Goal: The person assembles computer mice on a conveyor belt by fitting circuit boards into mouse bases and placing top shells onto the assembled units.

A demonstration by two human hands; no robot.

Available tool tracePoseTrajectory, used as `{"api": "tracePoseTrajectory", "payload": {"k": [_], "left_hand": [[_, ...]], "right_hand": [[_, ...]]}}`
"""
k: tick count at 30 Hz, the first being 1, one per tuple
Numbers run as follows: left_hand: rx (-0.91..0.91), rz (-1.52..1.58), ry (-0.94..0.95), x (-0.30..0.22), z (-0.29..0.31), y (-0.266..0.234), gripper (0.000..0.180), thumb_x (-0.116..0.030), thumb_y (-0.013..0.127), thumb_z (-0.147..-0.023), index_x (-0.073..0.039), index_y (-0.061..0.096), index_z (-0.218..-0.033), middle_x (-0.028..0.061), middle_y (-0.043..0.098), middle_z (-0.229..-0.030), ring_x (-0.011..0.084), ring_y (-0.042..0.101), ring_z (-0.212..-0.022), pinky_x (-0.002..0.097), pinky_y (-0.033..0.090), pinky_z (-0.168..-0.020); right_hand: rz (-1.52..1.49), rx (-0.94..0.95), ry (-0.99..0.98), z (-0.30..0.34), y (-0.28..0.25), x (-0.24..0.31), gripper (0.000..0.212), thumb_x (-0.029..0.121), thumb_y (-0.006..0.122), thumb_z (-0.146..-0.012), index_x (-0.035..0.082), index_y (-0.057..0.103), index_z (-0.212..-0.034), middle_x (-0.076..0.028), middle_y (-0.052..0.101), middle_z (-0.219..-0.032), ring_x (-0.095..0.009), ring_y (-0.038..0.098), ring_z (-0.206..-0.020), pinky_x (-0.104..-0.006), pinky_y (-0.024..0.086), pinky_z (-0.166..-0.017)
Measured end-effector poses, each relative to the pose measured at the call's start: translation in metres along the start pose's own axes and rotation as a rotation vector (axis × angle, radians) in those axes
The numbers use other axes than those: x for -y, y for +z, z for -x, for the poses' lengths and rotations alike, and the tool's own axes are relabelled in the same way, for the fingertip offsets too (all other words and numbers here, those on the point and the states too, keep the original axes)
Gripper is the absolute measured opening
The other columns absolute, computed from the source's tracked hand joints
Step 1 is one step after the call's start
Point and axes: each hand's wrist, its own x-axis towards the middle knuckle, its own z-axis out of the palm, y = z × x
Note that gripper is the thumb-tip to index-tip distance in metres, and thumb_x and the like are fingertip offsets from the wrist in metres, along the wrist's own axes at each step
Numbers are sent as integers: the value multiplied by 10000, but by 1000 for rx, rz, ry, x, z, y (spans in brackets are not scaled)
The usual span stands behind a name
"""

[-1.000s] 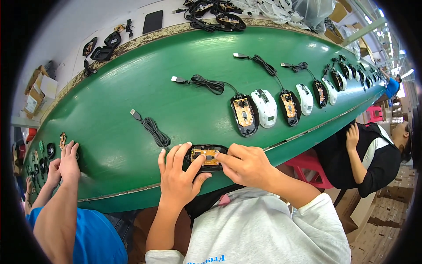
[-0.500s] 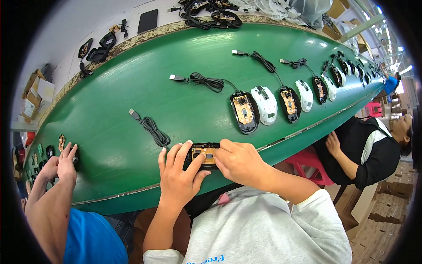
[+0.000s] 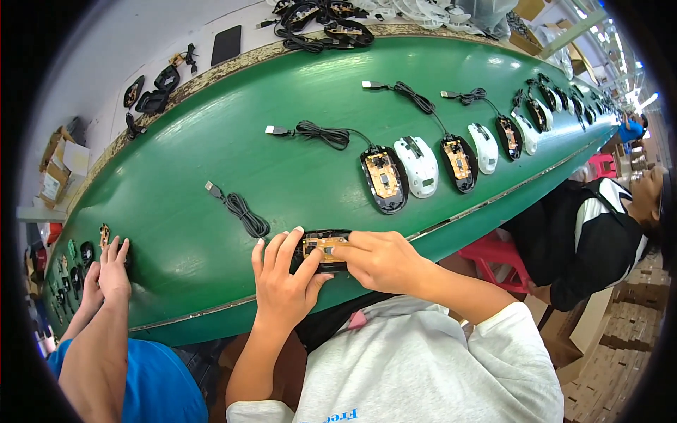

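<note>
An open computer mouse point(image 3: 343, 240), a black shell with an orange circuit board inside, lies crosswise near the belt's front edge. My left hand point(image 3: 285, 285) grips its left end, fingers over the far side and thumb near the close side. At the right part of the board are the closed fingers of my right hand point(image 3: 384, 261); whatever is between them is hidden. A coiled black USB cable point(image 3: 247, 213) lies just beyond my left hand.
Along the green belt point(image 3: 211, 155) stand open mice point(image 3: 384, 182) with cables, beside white mouse covers point(image 3: 417, 168). A co-worker's hands point(image 3: 113, 271) work at the left; another person point(image 3: 592, 240) sits at the right. More mouse parts lie on the far ledge point(image 3: 166, 84).
The view has shifted slightly. My right fingers have moved a little over the board and now point flatter onto it. The seated person at the right has lowered a hand off the belt edge.
</note>
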Motion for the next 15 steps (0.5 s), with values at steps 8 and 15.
{"api": "tracePoseTrajectory", "payload": {"k": [8,15], "left_hand": [[7,-37,-1,-1,0,-3,360,-341,757,-806,-146,708,-1105,132,554,-1396,330,535,-1213,549,317,-1105],[-7,-37,-13,-2,5,1,353,-311,748,-814,-146,701,-1122,130,552,-1409,331,534,-1224,560,320,-1102]], "right_hand": [[199,12,-181,13,-2,-11,339,112,687,-790,125,686,-1129,-17,511,-787,-158,526,-594,-293,402,-452],[195,-43,-49,-1,-6,14,367,146,676,-766,85,668,-1127,-24,569,-805,-181,562,-575,-293,425,-462]]}}
